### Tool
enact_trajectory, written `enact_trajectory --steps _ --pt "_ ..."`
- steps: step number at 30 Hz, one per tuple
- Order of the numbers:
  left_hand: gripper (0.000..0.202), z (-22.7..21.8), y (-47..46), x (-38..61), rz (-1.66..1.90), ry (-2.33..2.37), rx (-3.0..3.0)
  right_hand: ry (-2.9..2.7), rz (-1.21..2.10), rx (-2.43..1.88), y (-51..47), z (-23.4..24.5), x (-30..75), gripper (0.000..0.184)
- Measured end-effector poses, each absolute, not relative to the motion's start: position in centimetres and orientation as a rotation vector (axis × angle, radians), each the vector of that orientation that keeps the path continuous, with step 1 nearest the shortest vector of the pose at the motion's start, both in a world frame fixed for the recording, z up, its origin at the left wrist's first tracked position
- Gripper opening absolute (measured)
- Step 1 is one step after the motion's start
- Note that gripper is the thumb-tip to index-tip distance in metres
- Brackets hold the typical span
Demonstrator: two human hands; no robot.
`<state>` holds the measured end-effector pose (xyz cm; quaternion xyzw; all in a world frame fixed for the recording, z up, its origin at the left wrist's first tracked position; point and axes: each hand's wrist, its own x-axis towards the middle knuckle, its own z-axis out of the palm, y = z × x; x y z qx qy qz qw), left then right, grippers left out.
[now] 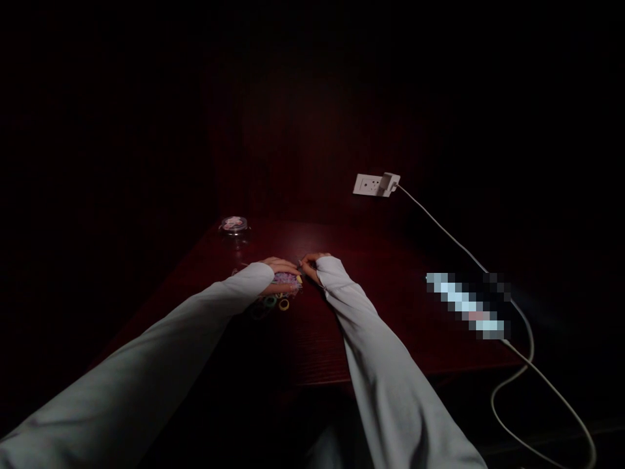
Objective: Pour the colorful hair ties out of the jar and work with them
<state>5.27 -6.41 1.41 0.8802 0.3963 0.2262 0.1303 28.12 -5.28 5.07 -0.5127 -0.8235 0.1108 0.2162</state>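
Sleeves (151, 352), pale, two: lower left and lower right, reaching centre. Left hand (280, 267): over coloured pile (286, 279), centre; grip cannot be told. Right hand (310, 264): just beside, fingers bent; grip likewise unclear. Yellow ring (284, 304): below pile. Table (312, 352): dark red. Tub (234, 225): left of centre. Socket (367, 185), with plug (388, 183): right of centre.

A white wall socket (366, 185) is fitted with a charger plug (389, 183), from which a pale cable (442, 228) is led down past a pixelated bright object (463, 303). A round clear container (234, 225) is set near the far left corner of the dark red table (395, 286).
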Motion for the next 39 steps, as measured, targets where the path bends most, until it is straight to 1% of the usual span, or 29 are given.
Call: enact_trajectory --steps 4,10,15,21,26,29,33,39 --pt "0.041 0.5 -5.1 5.0 0.767 1.092 2.508 -2.203 0.380 -1.334 -4.7 4.2 28.0 0.022" --pt "0.039 0.5 -4.9 5.0 0.887 1.049 2.412 -2.031 0.572 -1.145 -3.3 2.8 27.8 0.037" --pt "0.038 1.5 -6.3 5.4 0.919 1.043 2.404 -2.074 0.684 -1.071 -3.5 3.0 27.9 0.049" --pt "0.038 1.1 -5.6 5.2 0.941 1.060 2.411 -2.014 0.753 -1.013 -4.0 3.6 28.3 0.050" --pt "0.042 1.3 -5.0 5.2 1.127 1.029 2.386 -1.956 0.805 -0.986 -4.0 2.8 28.1 0.054" --pt "0.044 2.7 -5.8 5.1 1.188 1.031 2.348 -1.966 0.812 -1.002 -3.9 2.1 27.7 0.051" --pt "0.045 4.2 -7.1 5.0 1.247 1.062 2.293 -1.949 0.797 -1.003 -3.5 1.6 27.4 0.039" --pt "0.052 4.0 -7.2 5.2 1.241 1.054 2.089 -2.019 0.688 -0.927 -3.4 1.3 27.0 0.019"
